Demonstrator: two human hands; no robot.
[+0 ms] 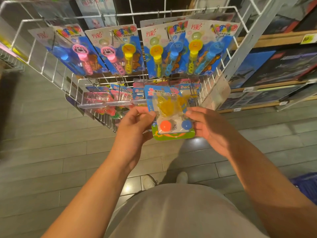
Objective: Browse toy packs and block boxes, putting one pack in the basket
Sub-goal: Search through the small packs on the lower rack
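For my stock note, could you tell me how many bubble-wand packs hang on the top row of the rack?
4 front packs: far left, left of centre, right of centre, far right. More may hang hidden behind each.

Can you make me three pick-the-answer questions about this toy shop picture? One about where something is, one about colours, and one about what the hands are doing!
1. Where do the bubble wand packs hang?
A. On the wire rack above the held pack
B. On the floor
C. In the basket

2. What colours are the two balls in the held toy pack?
A. Green and pink
B. Orange and blue
C. Both yellow

3. What are the hands doing?
A. Both hang free
B. Only one holds the pack
C. Both hold the pack

Answers:
1 A, they hang in a row on the wire rack.
2 B, the orange ball sits beside the blue ball.
3 C, the left hand and right hand pinch its sides.
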